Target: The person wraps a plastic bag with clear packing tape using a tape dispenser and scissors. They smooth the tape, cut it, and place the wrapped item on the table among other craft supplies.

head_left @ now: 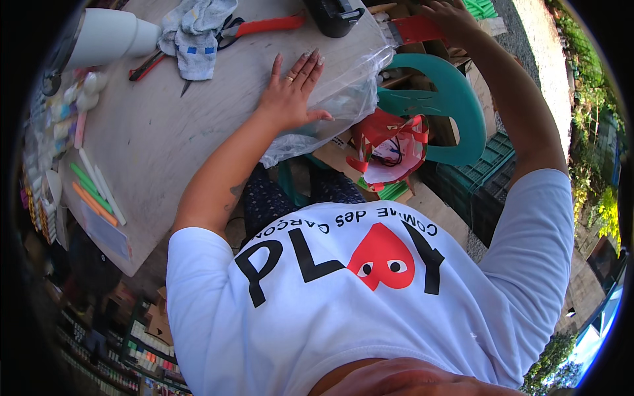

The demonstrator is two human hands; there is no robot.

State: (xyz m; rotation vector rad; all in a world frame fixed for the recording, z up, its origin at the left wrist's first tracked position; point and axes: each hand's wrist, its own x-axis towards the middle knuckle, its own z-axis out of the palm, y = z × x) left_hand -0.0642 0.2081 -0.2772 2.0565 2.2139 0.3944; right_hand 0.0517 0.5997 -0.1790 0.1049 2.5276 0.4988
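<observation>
My left hand [294, 92] lies flat on the table [218, 125], fingers spread and a ring on one of them. Its thumb side rests by a clear plastic sheet or bag [337, 112] that hangs over the table's edge. Stretched out to the far right, my right hand [452, 23] is above a flat red piece [417, 30] among cardboard boxes. Its fingers look extended, partly at the picture's edge; whether they touch the red piece is unclear. Beyond my left hand are a red-handled tool [271, 25] and a grey cloth [198, 36].
A large white cup [109, 36] lies at the far left. Green, orange and white sticks [96, 188] are on the table's left part. A black object [333, 16] stands at the back. On the right are a teal chair [465, 112], a red bag [389, 148] and dark crates [479, 178].
</observation>
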